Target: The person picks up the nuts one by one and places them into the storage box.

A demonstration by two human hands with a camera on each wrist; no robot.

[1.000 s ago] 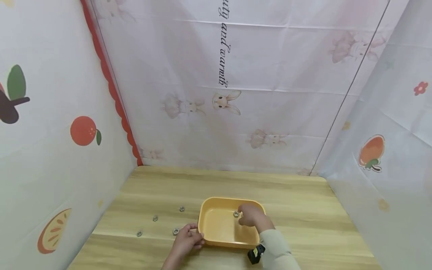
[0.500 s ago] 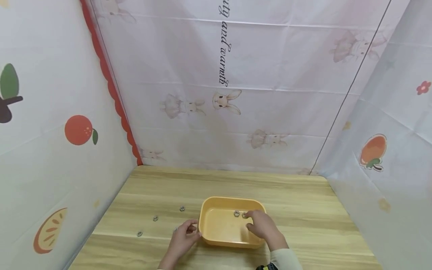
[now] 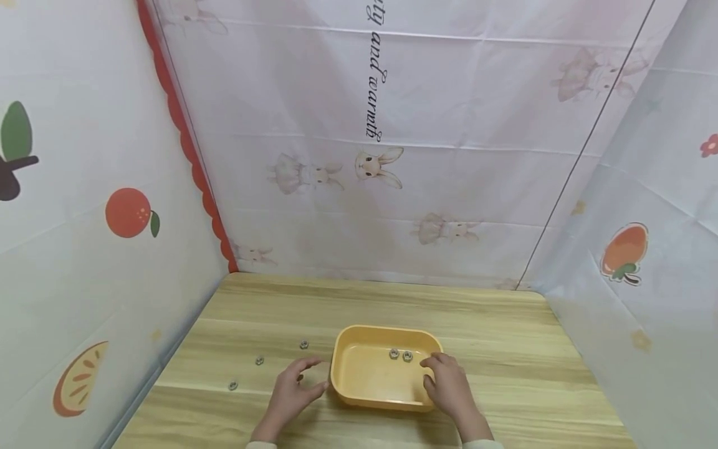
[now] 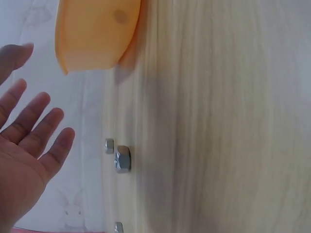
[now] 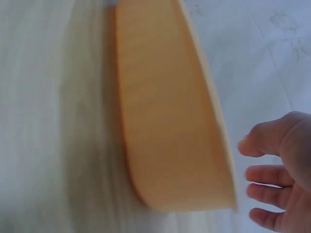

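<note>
A yellow rectangular box (image 3: 381, 399) stands on the table, with two metal nuts (image 3: 394, 353) (image 3: 407, 356) inside near its far right part. My left hand (image 3: 287, 393) is just left of the box, fingers spread and holding nothing; the left wrist view shows its palm (image 4: 19, 170) apart from the box (image 4: 97, 39). Over the box's right end is my right hand (image 3: 451, 388), fingers loosely bent around no object. In the right wrist view, its fingers (image 5: 269, 194) appear past the box's rim (image 5: 214, 92).
Three loose nuts (image 3: 304, 344) (image 3: 260, 360) (image 3: 232, 386) lie on the wooden table (image 3: 269, 305) left of the box. In the left wrist view, a large nut (image 4: 123, 159) lies near a smaller-looking nut (image 4: 109, 145). Patterned cloth walls (image 3: 336, 249) enclose the table's back and sides.
The right hand let go of a second nut inside the box and drew back right toward the rim. The left hand left the box's edge and moved slightly left, its fingers spreading.
</note>
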